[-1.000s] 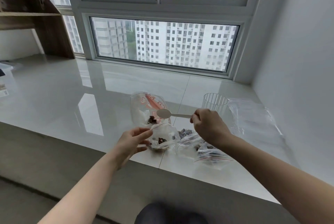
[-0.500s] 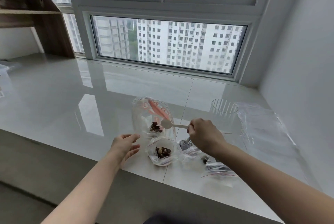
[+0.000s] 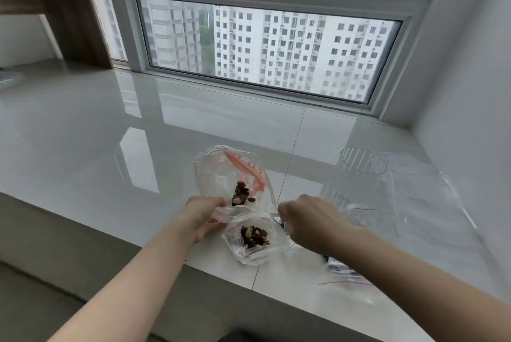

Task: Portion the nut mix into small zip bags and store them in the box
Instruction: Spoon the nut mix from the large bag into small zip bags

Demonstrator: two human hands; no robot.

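A small clear zip bag (image 3: 255, 242) with a portion of dark nut mix lies near the front edge of the white sill (image 3: 83, 134). My left hand (image 3: 203, 216) pinches the left end of its top strip. At the right end, my right hand (image 3: 305, 221) has its fingers curled on the strip. Just behind stands the large clear bag with pink print (image 3: 221, 173), which has a few nuts at its bottom. No spoon is visible.
A ribbed clear plastic cup (image 3: 359, 176) stands to the right, next to my right hand. Flat clear bags (image 3: 431, 203) lie beyond it by the wall. More small zip bags (image 3: 343, 279) lie under my right forearm. A wooden shelf (image 3: 69, 15) is at far left.
My left hand moved in and took the small bag's top. My right hand came down from the large bag to the small bag's other end. The spoon it held is out of sight.
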